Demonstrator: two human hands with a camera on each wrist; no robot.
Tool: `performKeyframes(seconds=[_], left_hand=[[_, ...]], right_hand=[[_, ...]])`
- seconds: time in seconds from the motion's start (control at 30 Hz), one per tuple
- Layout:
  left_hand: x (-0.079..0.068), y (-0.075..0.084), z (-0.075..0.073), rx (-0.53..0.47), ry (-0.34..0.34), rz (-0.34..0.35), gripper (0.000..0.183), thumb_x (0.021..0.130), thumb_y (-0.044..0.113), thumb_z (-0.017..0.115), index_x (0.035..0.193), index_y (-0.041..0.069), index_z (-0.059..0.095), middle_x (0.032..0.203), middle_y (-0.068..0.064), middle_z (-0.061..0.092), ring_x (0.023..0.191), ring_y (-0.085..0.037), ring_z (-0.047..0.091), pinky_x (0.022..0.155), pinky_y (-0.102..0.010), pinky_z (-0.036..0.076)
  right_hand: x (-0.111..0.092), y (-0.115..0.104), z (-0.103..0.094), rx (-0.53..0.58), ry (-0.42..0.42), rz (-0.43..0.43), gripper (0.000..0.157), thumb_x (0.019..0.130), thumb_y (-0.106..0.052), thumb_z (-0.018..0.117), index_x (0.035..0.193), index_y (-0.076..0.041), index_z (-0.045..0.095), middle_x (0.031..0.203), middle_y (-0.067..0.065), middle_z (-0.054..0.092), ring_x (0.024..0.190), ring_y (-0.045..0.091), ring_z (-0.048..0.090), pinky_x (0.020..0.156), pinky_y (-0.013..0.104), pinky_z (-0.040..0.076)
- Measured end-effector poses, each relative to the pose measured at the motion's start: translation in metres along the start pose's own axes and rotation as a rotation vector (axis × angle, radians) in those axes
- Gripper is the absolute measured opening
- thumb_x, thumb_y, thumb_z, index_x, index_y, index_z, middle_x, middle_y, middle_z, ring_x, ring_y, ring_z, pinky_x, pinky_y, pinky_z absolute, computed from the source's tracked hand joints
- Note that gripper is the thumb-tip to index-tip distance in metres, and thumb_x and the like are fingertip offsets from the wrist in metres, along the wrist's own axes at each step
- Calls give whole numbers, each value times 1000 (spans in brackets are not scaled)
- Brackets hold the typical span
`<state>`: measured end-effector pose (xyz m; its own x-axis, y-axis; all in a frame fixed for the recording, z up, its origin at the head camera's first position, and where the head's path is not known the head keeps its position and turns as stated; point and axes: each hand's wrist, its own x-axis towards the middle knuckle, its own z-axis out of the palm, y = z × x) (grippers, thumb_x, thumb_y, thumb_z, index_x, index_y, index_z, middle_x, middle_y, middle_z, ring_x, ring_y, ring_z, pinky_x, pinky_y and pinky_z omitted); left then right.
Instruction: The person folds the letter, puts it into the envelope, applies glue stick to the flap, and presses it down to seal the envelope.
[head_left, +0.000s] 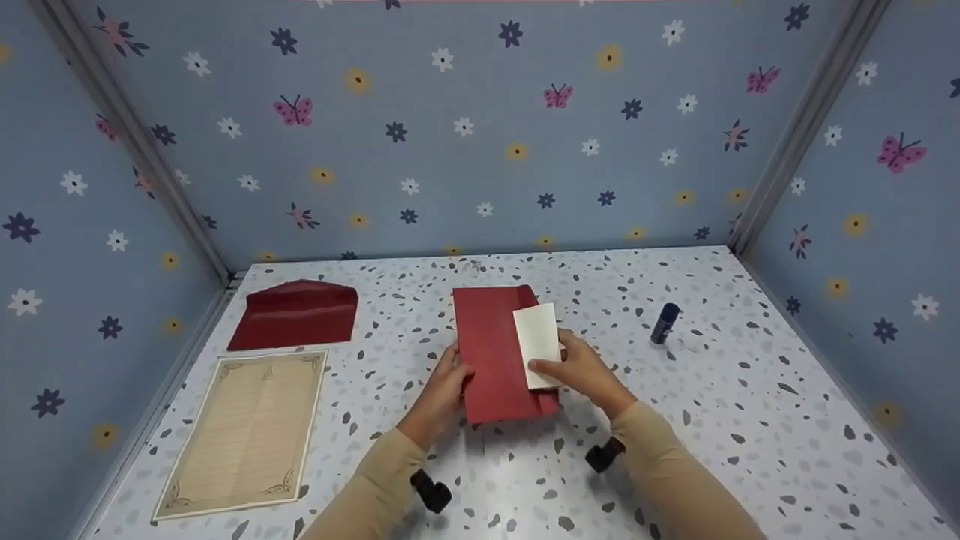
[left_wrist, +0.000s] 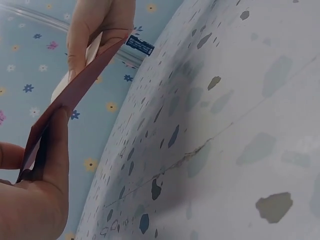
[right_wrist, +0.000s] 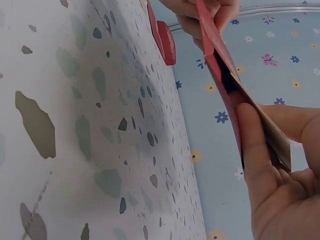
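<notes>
A red envelope [head_left: 491, 352] is held up over the tabletop, its long side upright in the head view. My left hand [head_left: 442, 394] grips its left edge, thumb on the front face and fingers behind, as the left wrist view also shows. At the right side, my right hand [head_left: 589, 371] pinches a folded cream paper [head_left: 537, 337] with the thumb on its face. That paper overlaps the envelope's right, flap side. In the right wrist view, fingers [right_wrist: 252, 130] reach between the paper and the red envelope wall [right_wrist: 220, 85].
A second red envelope [head_left: 300, 319] lies at the back left with its flap raised. Below it lies a bordered, lined parchment-style sheet [head_left: 244, 435]. A dark blue glue stick [head_left: 664, 324] stands at the right. Patterned walls [head_left: 480, 172] enclose the speckled table [head_left: 750, 420].
</notes>
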<state>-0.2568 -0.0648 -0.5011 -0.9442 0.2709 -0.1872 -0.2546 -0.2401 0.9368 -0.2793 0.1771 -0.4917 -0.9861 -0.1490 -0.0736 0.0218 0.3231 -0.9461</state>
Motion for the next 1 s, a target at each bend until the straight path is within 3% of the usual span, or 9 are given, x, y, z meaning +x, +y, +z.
performKeyframes(seconds=[0.23,0.33,0.47,1.0], left_hand=[[1,0,1,13,12,-2,58,100,8,42,156,14,23,125,-16,53,99,-22,57,81,-36,51],[1,-1,1,6,14,-2,59,100,7,41,156,14,22,129,-16,51,102,-23,57,83,-36,50],[2,-1,-1,-16,7,8,58,100,5,38,155,12,22,132,-17,49,105,-22,55,86,-36,49],[6,-1,2,53,-10,-20,64,101,7,37,160,16,12,141,-16,45,107,-24,56,88,-37,49]], right_hand=[[2,-4,-4,-65,-18,48,54,96,-30,69,139,0,52,110,16,68,89,22,68,72,35,58],[1,-6,-8,-55,-4,71,45,100,-24,59,138,0,51,107,18,66,84,24,68,67,37,60],[1,-8,-12,-42,19,52,44,96,-12,53,139,0,49,99,17,62,73,25,68,64,39,60],[5,-6,-5,-9,-27,-48,39,99,-2,57,137,5,53,96,14,60,77,20,65,66,36,60]])
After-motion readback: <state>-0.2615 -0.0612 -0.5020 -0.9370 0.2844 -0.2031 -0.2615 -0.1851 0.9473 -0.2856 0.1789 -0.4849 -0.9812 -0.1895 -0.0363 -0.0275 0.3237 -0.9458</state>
